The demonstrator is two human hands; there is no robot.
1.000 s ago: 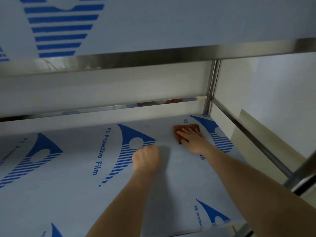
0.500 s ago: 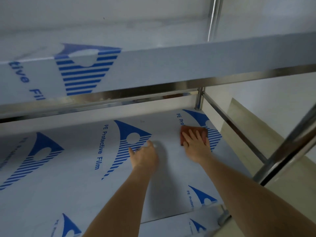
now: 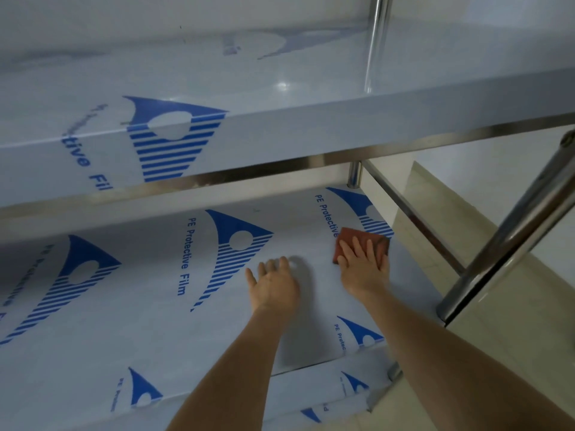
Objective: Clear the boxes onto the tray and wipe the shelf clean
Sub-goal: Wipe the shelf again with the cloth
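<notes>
My right hand [image 3: 364,265] presses flat, fingers straight, on a square rust-brown cloth [image 3: 362,244] near the shelf [image 3: 124,321]'s right end; my left hand [image 3: 273,284] rests open on its glossy blue-printed film.

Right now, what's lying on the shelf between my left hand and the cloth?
Nothing: in the head view only bare filmed shelf separates the left hand from the cloth under the right hand.

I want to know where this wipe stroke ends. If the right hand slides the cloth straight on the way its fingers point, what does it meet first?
The right hand, flat on the brown cloth, points toward the shelf's far right corner. Probably the upright post or back edge there comes first; depth is unclear.
</notes>
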